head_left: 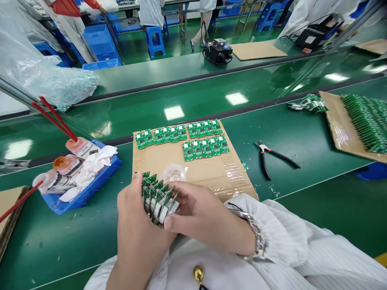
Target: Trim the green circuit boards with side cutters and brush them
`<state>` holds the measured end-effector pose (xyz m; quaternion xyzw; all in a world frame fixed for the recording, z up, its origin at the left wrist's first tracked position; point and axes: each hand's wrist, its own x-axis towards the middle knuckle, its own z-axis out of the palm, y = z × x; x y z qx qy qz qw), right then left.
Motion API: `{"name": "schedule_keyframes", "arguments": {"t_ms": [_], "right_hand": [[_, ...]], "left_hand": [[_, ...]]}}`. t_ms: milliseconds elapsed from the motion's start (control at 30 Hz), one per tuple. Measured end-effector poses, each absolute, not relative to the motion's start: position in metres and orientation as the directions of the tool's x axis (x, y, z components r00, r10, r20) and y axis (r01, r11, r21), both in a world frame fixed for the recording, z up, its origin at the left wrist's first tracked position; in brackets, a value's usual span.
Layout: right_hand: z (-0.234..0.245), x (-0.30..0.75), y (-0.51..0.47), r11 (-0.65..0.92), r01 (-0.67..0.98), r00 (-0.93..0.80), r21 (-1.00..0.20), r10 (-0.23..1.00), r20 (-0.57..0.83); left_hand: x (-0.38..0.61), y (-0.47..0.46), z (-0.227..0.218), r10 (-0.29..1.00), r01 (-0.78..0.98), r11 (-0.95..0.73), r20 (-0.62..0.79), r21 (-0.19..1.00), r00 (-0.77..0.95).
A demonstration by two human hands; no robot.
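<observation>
A stack of green circuit boards (157, 197) with white blocky parts is held up in front of my body. My left hand (136, 217) wraps round its left side and underside. On the right side, the fingers and thumb of my right hand (199, 211) close on the same boards. Just beyond them lies a cardboard sheet (157, 159), with a small clear plastic bag (174, 173) near my fingers. Rows of circuit boards (205, 148) lie flat along the sheet's far part.
Side cutters (267, 155) lie splayed right of the cardboard. A blue tray (81, 189) with bottles and white tissues stands at left. More boards (367, 121) rest on cardboard at far right. Beyond the green conveyor (199, 96) stand a black device (218, 51) and several people.
</observation>
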<state>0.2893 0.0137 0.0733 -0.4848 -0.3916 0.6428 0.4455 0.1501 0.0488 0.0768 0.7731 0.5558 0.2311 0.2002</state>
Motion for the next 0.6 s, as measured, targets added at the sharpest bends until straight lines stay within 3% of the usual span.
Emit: {"name": "schedule_keyframes", "arguments": {"t_ms": [133,233,433,600], "right_hand": [[0.075,0.285,0.024,-0.301,-0.125,-0.1,-0.945,0.952,-0.29],[0.072,0.282,0.029,-0.293,-0.161,-0.127,-0.943,0.953,-0.274],[0.07,0.282,0.034,-0.314,-0.265,-0.192,-0.912,0.944,-0.27],[0.077,0.289,0.038,-0.453,-0.183,-0.154,-0.873,0.89,-0.43]], "left_hand": [[0.154,0.053,0.08,0.965,0.854,-0.261,0.132,0.45,0.225],[0.153,0.055,0.082,0.972,0.857,-0.232,0.072,0.461,0.224],[0.143,0.06,0.081,0.951,0.765,-0.197,-0.071,0.614,0.301],[0.137,0.064,0.077,0.952,0.595,-0.091,-0.107,0.799,0.288]]}}
